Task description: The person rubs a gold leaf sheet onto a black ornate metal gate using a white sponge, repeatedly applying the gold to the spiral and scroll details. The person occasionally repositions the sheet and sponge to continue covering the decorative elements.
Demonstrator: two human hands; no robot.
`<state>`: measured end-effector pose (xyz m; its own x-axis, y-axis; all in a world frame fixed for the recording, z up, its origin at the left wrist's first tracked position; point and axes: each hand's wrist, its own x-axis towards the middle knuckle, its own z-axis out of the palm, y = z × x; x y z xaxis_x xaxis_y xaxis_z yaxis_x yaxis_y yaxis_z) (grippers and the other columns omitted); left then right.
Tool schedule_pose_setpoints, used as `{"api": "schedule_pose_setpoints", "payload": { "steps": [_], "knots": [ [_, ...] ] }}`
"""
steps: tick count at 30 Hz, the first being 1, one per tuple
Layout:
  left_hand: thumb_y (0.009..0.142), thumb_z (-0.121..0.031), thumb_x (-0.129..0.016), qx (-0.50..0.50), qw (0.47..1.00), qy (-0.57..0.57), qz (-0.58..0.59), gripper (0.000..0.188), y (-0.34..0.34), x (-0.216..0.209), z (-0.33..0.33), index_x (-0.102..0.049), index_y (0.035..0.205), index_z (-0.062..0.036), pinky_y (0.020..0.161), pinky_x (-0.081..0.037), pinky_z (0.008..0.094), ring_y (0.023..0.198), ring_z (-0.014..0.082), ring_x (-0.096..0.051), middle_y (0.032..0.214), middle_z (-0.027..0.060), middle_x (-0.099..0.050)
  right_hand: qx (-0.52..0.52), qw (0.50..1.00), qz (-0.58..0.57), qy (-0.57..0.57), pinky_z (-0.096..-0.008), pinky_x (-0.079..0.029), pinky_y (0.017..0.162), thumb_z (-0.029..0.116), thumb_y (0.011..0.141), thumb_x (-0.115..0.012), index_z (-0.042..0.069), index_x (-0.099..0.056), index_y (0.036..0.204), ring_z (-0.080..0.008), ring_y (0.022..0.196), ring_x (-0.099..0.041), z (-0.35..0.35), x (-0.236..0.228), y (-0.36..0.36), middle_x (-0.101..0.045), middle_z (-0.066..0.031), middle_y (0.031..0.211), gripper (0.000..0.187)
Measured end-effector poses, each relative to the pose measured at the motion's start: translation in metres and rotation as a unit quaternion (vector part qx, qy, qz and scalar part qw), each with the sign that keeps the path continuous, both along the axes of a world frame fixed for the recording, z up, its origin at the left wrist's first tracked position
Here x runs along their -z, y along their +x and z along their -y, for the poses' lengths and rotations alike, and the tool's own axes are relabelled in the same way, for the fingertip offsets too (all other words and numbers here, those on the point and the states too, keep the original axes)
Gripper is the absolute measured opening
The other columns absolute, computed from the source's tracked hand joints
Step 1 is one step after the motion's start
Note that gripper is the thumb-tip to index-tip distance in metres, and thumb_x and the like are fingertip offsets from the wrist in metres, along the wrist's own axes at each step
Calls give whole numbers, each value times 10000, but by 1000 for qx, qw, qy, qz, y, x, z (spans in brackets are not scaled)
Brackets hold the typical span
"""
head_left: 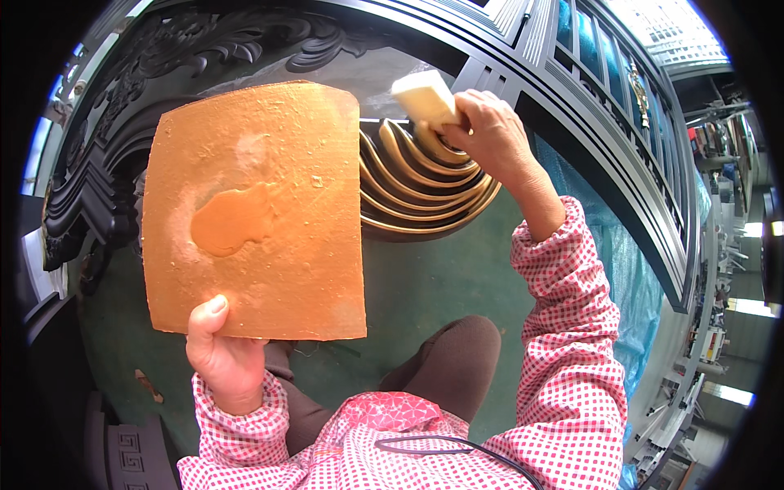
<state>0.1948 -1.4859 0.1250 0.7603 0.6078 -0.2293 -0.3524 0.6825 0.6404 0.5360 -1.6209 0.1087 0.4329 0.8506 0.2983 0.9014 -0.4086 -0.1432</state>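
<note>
My left hand (219,351) grips the lower edge of a flat, gold-coated board (310,261), its thumb on the face. A thick pool of gold paint (233,220) lies near the board's middle. My right hand (494,135) is closed on a cream-coloured block (425,94), whose exact kind I cannot make out. It is held at the upper end of a dark, scroll-shaped carving (433,200) with gold along its curved ridges. My fingers hide part of that end, so contact between block and carving is unclear. The board covers the carving's left side.
Dark carved metalwork (155,65) curves behind and left of the board. A dark panelled frame (604,139) runs along the right, with blue plastic film (629,286) beside it. Below is a green floor (408,286). A small brush-like object (149,385) lies at lower left.
</note>
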Motion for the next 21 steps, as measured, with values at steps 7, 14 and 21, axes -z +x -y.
{"api": "schedule_pose_setpoints", "payload": {
  "steps": [7, 14, 21],
  "knots": [
    [784, -192, -500, -128, 984, -2, -126, 432, 12, -15, 9, -475, 1176, -11, 433, -410, 248, 626, 148, -585, 908, 92, -626, 114, 987, -90, 64, -382, -447, 612, 329, 738, -686, 37, -593, 775, -283, 668, -573, 14, -13, 24, -588, -108, 715, 310],
    [778, -191, -507, -131, 982, -10, -135, 495, 12, -15, 9, -434, 1236, -18, 455, -439, 254, 701, 162, -612, 993, 99, -613, 85, 994, 70, -5, -371, -433, 693, 277, 729, -693, 48, -585, 812, -279, 770, -568, 7, 3, 21, -589, -95, 778, 266],
    [778, -192, -507, -123, 984, 4, -130, 529, 14, -15, 10, -403, 1267, -20, 468, -444, 256, 725, 166, -612, 1034, 103, -600, 40, 995, 60, 64, -379, -435, 697, 306, 737, -702, 58, -598, 873, -286, 768, -568, -2, 10, 16, -587, -86, 774, 302]
  ]
}}
